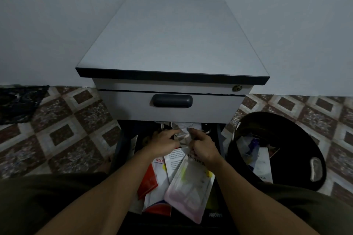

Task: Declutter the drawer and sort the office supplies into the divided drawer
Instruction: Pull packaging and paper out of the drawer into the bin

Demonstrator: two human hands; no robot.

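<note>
1. One open drawer [219, 139], two hands in it. Left hand [164, 143]: fingers bent, tips on one crumpled clear plastic wrapper [184, 129]; grip cannot be told.
2. Right hand [205, 149]: fingers curled, thumb and index pinching a white strip of the same wrapper.
3. Behind the fingers, under the wrists: one glossy red packet [148, 181], at least two white printed cards [174, 160], one flat pink-tinted clear pouch [189, 192].
4. Right of the right fingers: one round black bin [296, 149], papers inside.
5. Beyond the fingertips: one closed grey drawer front [210, 107], one oblong dark handle [172, 100].

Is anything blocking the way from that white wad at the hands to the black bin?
Only the open drawer's right wall lies between the white wad and the black bin; the closed upper drawer overhangs the wad.
</note>
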